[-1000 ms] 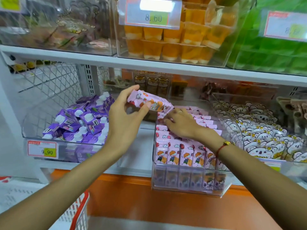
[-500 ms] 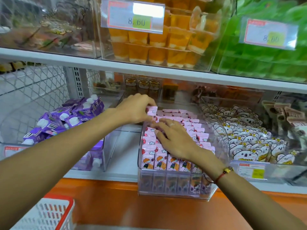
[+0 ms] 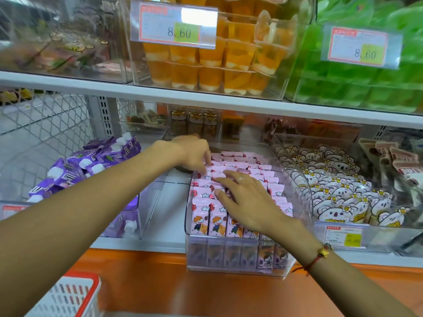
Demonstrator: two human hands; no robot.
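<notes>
A clear plastic bin (image 3: 233, 266) on the lower shelf holds several rows of pink snack packets (image 3: 207, 216) with cartoon figures, standing upright. My left hand (image 3: 192, 153) reaches over the bin's back left corner, its fingers bent down onto the packets in the rear rows; whether it pinches one is hidden. My right hand (image 3: 247, 200) lies flat with spread fingers on top of the middle rows, pressing on the packets. A red string bracelet with a gold bead is on my right wrist.
Purple spouted pouches (image 3: 91, 165) fill a bin to the left, koala-print packets (image 3: 338, 197) a bin to the right. The upper shelf (image 3: 206, 104) carries orange jelly cups (image 3: 206, 65) and green packs (image 3: 357, 83). A red-rimmed white basket (image 3: 68, 296) sits at bottom left.
My left hand held a pink packet above the bin, then brought it down into the back rows. My right hand slid forward and flattened on the packets. The view shifted left and closer.
</notes>
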